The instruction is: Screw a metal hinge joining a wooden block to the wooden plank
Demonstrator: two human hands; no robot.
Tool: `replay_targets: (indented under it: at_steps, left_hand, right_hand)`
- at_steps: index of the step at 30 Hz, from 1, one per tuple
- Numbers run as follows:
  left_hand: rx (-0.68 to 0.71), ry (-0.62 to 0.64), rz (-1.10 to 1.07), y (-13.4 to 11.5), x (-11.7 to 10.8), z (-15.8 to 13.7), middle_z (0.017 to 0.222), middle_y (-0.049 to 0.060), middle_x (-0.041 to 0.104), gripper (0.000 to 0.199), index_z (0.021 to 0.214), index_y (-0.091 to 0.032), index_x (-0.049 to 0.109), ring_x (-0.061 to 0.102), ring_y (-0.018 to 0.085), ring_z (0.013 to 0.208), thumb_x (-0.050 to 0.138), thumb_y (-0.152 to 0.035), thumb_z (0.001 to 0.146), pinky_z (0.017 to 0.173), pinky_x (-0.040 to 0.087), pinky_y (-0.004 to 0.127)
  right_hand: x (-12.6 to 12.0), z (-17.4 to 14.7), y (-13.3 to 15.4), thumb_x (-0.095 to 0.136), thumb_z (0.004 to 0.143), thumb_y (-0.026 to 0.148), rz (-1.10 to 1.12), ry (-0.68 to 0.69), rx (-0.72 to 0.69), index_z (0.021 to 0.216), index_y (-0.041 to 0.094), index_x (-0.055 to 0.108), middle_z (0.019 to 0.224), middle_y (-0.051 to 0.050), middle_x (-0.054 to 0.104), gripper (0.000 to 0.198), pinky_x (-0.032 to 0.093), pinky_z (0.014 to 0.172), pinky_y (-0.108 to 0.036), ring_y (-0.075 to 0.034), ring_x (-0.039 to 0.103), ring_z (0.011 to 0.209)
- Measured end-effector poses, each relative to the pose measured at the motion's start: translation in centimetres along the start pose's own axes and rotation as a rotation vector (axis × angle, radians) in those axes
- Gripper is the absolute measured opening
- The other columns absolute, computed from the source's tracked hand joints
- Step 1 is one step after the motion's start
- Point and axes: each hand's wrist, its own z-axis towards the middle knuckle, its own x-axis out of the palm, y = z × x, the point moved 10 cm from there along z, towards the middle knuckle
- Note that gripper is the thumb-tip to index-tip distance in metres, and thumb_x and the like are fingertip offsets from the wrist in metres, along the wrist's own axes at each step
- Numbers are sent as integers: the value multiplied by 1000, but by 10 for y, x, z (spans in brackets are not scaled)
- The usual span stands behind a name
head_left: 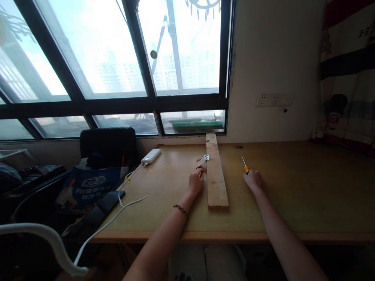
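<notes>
Gripping a yellow-handled screwdriver (pixel 245 166), right hand (pixel 253 180) has its fingers curled shut around the handle, metal tip pointing away toward the window. Left hand (pixel 196 182) rests on the desk (pixel 293 187) just left of the wooden plank (pixel 216 175), fingers loosely curled together, tips near a small metal hinge (pixel 206 157) at the plank's left edge; can't tell if they touch it. Plank lies lengthwise between both hands, far end at the window sill. White power bank (pixel 151 156) with cable sits well left
</notes>
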Motion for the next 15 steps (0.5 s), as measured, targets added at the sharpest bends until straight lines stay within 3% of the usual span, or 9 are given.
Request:
replay_targets:
  at_steps: [15]
  left_hand:
    - [26, 33, 4, -1, 6, 0, 86, 6, 65, 20, 84, -18, 62, 59, 17, 81, 46, -9, 76, 75, 42, 27]
  right_hand:
    - [1, 0, 3, 46, 76, 36, -16, 2, -48, 102, 10, 60, 99, -20, 55, 39, 45, 71, -35, -30, 56, 92]
